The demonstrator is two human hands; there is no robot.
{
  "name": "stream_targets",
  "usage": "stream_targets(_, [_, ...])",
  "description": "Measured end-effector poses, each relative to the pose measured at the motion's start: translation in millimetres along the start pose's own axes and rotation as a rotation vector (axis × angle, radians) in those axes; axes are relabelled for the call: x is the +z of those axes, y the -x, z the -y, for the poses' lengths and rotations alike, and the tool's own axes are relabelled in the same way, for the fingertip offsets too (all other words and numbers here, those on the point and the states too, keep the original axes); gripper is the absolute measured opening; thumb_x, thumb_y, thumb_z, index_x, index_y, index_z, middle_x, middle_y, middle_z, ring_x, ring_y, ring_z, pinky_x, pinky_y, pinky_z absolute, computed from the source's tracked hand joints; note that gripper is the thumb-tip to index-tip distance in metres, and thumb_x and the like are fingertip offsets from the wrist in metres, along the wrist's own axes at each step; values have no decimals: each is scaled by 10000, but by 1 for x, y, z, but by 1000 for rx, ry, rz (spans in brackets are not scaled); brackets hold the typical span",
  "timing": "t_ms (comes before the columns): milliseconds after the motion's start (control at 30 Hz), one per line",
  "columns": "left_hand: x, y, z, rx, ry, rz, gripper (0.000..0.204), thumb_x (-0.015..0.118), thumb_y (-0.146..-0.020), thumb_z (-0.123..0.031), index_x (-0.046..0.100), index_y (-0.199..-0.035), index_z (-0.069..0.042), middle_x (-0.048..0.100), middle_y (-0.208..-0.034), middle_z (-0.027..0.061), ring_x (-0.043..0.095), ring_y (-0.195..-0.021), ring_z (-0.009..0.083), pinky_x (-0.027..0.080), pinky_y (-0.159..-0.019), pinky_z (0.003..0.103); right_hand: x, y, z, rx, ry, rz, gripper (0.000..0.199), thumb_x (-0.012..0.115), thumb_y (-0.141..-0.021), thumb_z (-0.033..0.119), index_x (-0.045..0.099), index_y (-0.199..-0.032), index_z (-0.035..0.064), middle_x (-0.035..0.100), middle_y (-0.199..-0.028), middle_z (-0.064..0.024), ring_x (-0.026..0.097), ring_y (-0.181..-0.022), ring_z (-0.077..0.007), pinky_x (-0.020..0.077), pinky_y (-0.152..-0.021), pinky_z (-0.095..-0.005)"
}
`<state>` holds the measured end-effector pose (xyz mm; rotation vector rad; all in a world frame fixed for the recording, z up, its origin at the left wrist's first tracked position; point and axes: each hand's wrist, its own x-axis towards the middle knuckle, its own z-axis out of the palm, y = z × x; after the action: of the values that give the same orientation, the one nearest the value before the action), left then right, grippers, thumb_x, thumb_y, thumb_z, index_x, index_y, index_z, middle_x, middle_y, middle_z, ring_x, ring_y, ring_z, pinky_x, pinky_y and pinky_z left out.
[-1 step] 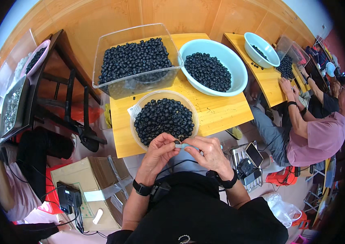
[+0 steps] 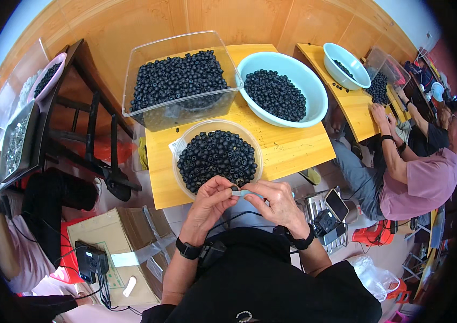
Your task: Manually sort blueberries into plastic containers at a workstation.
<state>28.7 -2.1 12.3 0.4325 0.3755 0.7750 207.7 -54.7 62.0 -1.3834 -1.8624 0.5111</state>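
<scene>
I note a yellow table [image 2: 293, 148] as landmark. On it, farthest from me, stands a clear bin [image 2: 177, 86] of black beads; right of that, a pale blue basin [image 2: 314, 86]; at the near edge, a round clear bowl [image 2: 182, 148]. Just off that edge, my left hand [image 2: 209, 207] and right hand [image 2: 277, 202] pinch together on a small light-blue piece [image 2: 244, 192].

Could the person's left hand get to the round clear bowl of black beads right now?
Probably yes: the left hand sits at the near rim of the round clear bowl, nothing between, though its fingers pinch a small piece with the right hand.
</scene>
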Motion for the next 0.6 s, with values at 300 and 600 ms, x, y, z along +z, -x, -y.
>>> stream_targets(300, [-4,0,0,9,19,27,112,613,-819,-1,580,-922,-28,643,-878,94,647,-777,145,557,-698,247,4,1,-4,20,-45,7,158,630,-807,144,653,-897,16,624,-732,-116,603,-587,-284,465,-515,-349])
stream_targets(600, [-7,7,-10,3,-12,24,108,639,-804,-33,560,-877,-48,607,-870,139,610,-699,134,517,-619,205,22,-6,-14,40,-111,-15,153,617,-820,143,652,-886,10,629,-756,-123,617,-645,-284,474,-549,-342])
